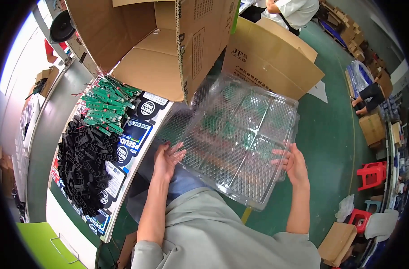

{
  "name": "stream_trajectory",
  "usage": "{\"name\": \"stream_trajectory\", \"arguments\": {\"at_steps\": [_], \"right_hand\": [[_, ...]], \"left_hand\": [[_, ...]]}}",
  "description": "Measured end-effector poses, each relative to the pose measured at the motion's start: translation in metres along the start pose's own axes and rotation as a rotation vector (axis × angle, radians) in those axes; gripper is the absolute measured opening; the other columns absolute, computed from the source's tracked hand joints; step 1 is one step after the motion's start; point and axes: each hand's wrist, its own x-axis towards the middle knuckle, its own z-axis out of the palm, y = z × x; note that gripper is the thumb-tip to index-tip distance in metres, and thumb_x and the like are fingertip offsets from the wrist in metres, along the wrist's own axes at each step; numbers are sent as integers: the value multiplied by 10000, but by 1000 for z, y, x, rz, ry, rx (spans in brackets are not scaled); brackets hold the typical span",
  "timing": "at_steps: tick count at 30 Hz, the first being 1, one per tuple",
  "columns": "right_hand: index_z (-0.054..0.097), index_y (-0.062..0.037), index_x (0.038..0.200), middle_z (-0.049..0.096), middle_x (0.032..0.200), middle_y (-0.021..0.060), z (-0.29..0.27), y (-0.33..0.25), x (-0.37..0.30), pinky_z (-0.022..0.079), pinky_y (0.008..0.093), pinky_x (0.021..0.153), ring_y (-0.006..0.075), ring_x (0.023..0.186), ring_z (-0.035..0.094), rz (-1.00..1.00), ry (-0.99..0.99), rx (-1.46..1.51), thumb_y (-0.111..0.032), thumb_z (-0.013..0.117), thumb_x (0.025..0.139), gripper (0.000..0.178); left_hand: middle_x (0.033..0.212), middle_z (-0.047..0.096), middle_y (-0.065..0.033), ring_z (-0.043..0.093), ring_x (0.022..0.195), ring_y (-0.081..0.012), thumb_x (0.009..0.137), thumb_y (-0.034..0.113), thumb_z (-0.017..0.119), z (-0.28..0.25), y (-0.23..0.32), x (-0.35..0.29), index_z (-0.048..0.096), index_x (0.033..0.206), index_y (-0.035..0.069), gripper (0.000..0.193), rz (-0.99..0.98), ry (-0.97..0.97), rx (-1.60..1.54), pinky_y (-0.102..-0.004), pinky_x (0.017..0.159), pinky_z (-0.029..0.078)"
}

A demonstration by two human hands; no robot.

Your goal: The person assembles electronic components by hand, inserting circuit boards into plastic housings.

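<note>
Clear plastic compartment trays (253, 148), seemingly stacked, are tilted in front of my body, between my two hands. My left hand (165, 162) is at their near left corner, its fingers showing through the plastic as they support the edge. Gripping the right edge is my right hand (296, 166), its fingers curled beneath the plastic and the thumb outside. Green and reddish patches show through the trays; whether these are contents or the floor I cannot tell. Left of my left hand, a heap of small black plastic housings (83, 166) lies beside a pile of narrow green circuit boards (106, 105) with red wires.
A large open cardboard box (146, 58) stands on the table's far end. Another open carton (271, 58) stands behind the trays. Printed sheets (135, 134) cover the tabletop. Red stools (371, 175) and boxes line the right side; other people (296, 11) are farther off.
</note>
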Motion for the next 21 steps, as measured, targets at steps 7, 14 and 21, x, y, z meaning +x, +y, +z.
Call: {"name": "stream_trajectory", "arguments": {"at_steps": [7, 14, 21], "right_hand": [[436, -4, 1330, 693, 1049, 169, 8, 0, 4, 584, 320, 585, 247, 763, 730, 185, -78, -240, -244, 603, 951, 479], [327, 15, 1364, 670, 1097, 207, 56, -12, 21, 523, 351, 670, 287, 922, 716, 227, -199, -48, -102, 549, 928, 503], [261, 33, 1339, 631, 1086, 215, 167, 31, 125, 566, 366, 661, 309, 879, 706, 47, -132, 102, -89, 578, 928, 532]], "left_hand": [[1207, 624, -299, 704, 908, -387, 940, 222, 503, -8, 12, 10, 437, 1146, 47, 278, -39, -39, 147, -396, 788, 607], [1337, 536, -299, 620, 1131, -393, 982, 394, 582, -25, 29, 27, 430, 1279, 25, 497, 74, -135, -21, -436, 938, 562], [1323, 534, -240, 551, 1225, -337, 1015, 348, 545, -68, 28, -26, 401, 1417, 25, 535, 189, 84, 332, -446, 1050, 463]]}}
